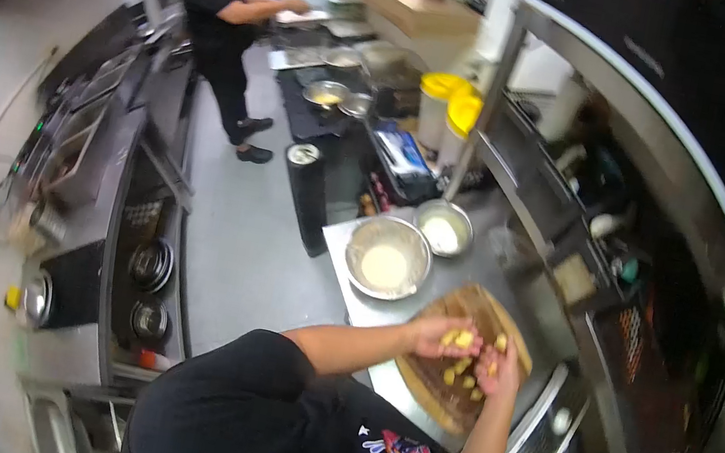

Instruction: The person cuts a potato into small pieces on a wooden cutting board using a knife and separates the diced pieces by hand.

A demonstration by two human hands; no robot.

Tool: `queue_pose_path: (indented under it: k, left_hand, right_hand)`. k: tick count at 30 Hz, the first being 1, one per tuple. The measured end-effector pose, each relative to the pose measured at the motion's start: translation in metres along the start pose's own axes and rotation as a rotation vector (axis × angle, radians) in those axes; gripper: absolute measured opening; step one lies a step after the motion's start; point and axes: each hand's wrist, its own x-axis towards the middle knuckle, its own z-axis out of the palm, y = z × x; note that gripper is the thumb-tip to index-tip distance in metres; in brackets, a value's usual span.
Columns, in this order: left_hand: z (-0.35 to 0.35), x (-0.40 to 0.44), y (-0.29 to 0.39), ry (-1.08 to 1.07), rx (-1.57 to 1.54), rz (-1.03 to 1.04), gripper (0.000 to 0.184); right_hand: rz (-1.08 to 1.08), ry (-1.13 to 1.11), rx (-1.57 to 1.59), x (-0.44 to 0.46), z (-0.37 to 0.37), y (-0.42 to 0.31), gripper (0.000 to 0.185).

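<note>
My left hand point(438, 339) is palm up above a round wooden board and cradles several small yellow pieces point(463, 339). Beside it, my right hand point(503, 376) is cupped, with a yellow piece point(500, 342) at its fingertips and another near the palm. More loose yellow pieces point(459, 370) lie on the dark brown middle of the wooden board point(424, 398), below and between the hands. What kind of food the pieces are, I cannot make out.
A metal bowl with pale contents point(388, 258) and a smaller one point(444, 228) stand beyond the board. A white ridged tray point(544, 433) lies to the right. Metal shelving point(526, 178) rises along the right. Further off, a person in black point(225, 18) works at the counter.
</note>
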Motion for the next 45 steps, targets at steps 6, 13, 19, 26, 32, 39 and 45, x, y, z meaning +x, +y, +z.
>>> queue_pose_path:
  k: [6, 13, 19, 26, 32, 39, 45]
  left_hand:
    - [0.003, -0.021, -0.002, 0.130, 0.021, -0.010, 0.044]
    - [-0.001, -0.032, -0.008, 0.175, 0.037, 0.061, 0.043]
    - [0.008, -0.035, -0.010, 0.149, -0.044, 0.078, 0.047]
    - [0.026, -0.034, -0.011, 0.071, -0.105, 0.120, 0.051]
    - [0.022, -0.032, -0.015, -0.073, -0.131, 0.161, 0.050]
    - [0.020, -0.036, -0.017, -0.272, -0.196, 0.194, 0.066]
    - [0.035, -0.043, -0.013, -0.265, -0.208, 0.180, 0.068]
  right_hand:
    - [-0.074, 0.087, 0.229, 0.002, -0.006, 0.011, 0.040]
    - [-0.227, -0.020, 0.326, -0.007, -0.003, 0.018, 0.033]
    - [-0.310, -0.022, 0.345, -0.031, 0.029, 0.015, 0.032]
    - [-0.332, -0.103, 0.432, -0.026, 0.004, 0.014, 0.031]
    - [-0.373, -0.092, 0.447, -0.047, 0.011, 0.012, 0.040]
    - [-0.355, -0.271, 0.609, -0.067, 0.025, 0.006, 0.070]
    - [-0.375, -0.345, 0.606, -0.077, 0.037, 0.002, 0.076]
